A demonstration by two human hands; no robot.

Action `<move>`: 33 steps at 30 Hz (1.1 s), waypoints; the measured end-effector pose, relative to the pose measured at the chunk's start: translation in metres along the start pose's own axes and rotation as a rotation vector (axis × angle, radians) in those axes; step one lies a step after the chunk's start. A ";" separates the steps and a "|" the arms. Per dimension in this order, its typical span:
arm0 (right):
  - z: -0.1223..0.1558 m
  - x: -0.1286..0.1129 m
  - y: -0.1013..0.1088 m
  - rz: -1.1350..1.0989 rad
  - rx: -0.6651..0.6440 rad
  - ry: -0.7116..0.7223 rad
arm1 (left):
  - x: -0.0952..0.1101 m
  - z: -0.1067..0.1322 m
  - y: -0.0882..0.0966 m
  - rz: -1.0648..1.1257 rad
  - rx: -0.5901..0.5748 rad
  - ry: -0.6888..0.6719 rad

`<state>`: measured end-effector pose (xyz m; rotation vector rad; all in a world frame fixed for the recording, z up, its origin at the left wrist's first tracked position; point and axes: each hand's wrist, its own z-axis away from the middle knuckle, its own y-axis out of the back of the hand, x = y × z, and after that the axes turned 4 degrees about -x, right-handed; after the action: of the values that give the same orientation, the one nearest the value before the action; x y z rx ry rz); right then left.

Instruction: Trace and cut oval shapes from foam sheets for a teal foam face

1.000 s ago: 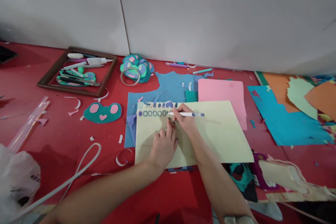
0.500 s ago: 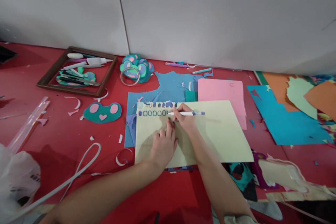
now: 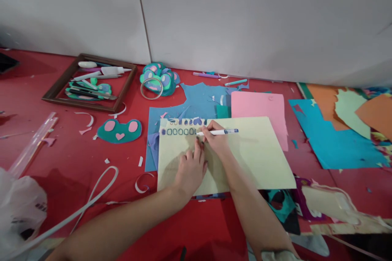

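A pale yellow sheet (image 3: 254, 155) lies on the red floor (image 3: 76, 155), with rows of small blue outlines drawn along its top left edge. My right hand (image 3: 216, 138) is closed on a white marker with a blue cap (image 3: 219, 132); its tip touches the sheet at the end of the lower row. My left hand (image 3: 191, 169) rests flat on the sheet just below, fingers stretched out, pressing it down. Both forearms reach in from the bottom edge.
A blue sheet (image 3: 186, 110) and a pink sheet (image 3: 260, 110) lie beyond the yellow one. Far left, a brown frame (image 3: 56, 89) holds pens and cutters. A tape ring (image 3: 151, 88), teal cut-outs (image 3: 119, 130), paper strips, and coloured sheets (image 3: 337, 138) lie around. A grey wall (image 3: 214, 16) stands behind.
The marker tip has shifted slightly to the right along the lower row, where one more outline has appeared. My left hand has not moved.
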<state>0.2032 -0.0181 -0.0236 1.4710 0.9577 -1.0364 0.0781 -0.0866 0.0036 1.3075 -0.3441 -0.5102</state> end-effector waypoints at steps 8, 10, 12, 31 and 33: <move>0.000 0.001 0.002 0.018 -0.011 0.038 | 0.000 0.000 -0.002 0.001 0.010 0.000; 0.000 0.000 0.002 0.038 -0.007 0.037 | 0.000 0.001 -0.002 -0.001 0.015 -0.001; 0.001 0.000 0.001 0.042 -0.007 0.026 | 0.000 0.001 -0.001 -0.004 0.018 -0.005; -0.001 -0.001 0.000 -0.056 0.089 -0.057 | 0.000 0.000 -0.001 0.032 0.010 0.002; -0.001 -0.002 0.002 -0.071 0.088 -0.055 | 0.000 0.000 -0.001 0.032 0.007 0.003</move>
<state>0.2045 -0.0170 -0.0212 1.4810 0.9418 -1.1778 0.0778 -0.0868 0.0025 1.3076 -0.3645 -0.4804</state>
